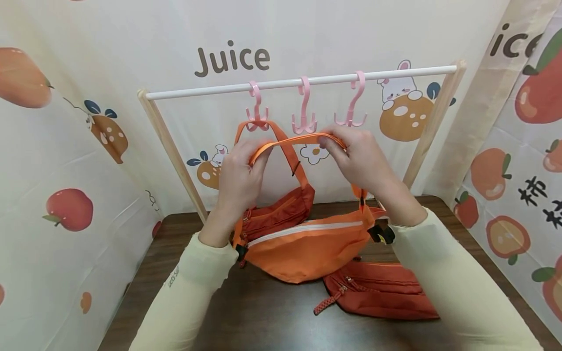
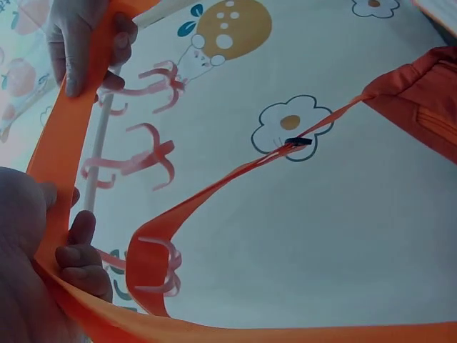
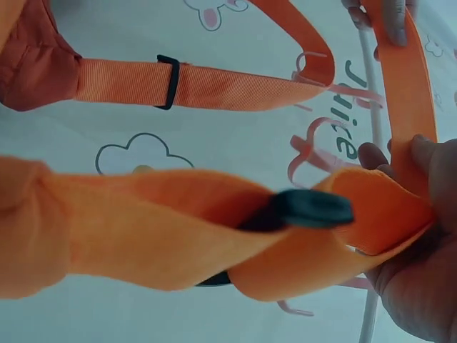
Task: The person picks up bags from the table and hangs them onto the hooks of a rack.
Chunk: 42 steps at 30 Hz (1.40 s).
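Both hands hold up the strap (image 1: 298, 140) of an orange waist bag (image 1: 307, 248) with a white zip, which hangs below between the forearms. My left hand (image 1: 241, 170) pinches the strap's left part between thumb and fingers. On the right part, my right hand (image 1: 357, 153) pinches it likewise, as the right wrist view also shows. Behind it a rust-red bag (image 1: 281, 212) hangs by its strap from the left pink hook (image 1: 257, 109). The middle pink hook (image 1: 304, 109) and right pink hook (image 1: 353, 102) stand just beyond the raised strap.
A white rail (image 1: 210, 90) on wooden posts (image 1: 173, 151) carries the hooks. Another rust-red bag (image 1: 382, 292) lies on the dark wooden table (image 1: 263, 317), partly under the right sleeve. A fruit-printed curtain (image 1: 167, 39) stands behind and at both sides.
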Each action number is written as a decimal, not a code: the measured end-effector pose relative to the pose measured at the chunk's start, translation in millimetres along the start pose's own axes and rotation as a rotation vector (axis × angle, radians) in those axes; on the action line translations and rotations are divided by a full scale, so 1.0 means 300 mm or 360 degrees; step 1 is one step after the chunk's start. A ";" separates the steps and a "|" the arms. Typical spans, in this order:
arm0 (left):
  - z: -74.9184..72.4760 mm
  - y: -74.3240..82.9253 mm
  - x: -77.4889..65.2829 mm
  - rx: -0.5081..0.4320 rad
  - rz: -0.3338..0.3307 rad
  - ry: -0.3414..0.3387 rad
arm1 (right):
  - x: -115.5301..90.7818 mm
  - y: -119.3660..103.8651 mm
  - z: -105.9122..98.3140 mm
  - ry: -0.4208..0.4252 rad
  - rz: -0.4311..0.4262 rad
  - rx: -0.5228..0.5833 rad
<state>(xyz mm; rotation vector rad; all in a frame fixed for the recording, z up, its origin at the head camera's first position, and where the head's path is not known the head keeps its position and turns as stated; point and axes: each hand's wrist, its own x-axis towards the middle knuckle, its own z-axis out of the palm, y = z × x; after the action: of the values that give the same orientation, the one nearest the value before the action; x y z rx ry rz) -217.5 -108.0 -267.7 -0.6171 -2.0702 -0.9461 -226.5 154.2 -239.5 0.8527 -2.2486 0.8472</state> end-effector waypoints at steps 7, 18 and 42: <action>0.005 0.003 0.037 0.0045 -0.0061 0.0015 | 0.042 0.017 0.007 0.0052 0.0000 -0.0038; 0.024 -0.012 0.100 0.0041 -0.0074 0.0038 | 0.093 0.034 0.012 0.0132 -0.0014 -0.0053; 0.090 -0.025 0.186 0.0189 -0.0356 -0.0011 | 0.155 0.084 0.045 0.0135 0.0229 -0.0050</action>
<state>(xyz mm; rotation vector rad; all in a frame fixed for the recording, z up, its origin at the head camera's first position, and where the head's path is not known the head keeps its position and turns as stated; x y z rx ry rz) -267.5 -85.2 -237.9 -0.3316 -2.2165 -0.9369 -277.7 142.9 -224.4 0.6349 -2.2629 0.8930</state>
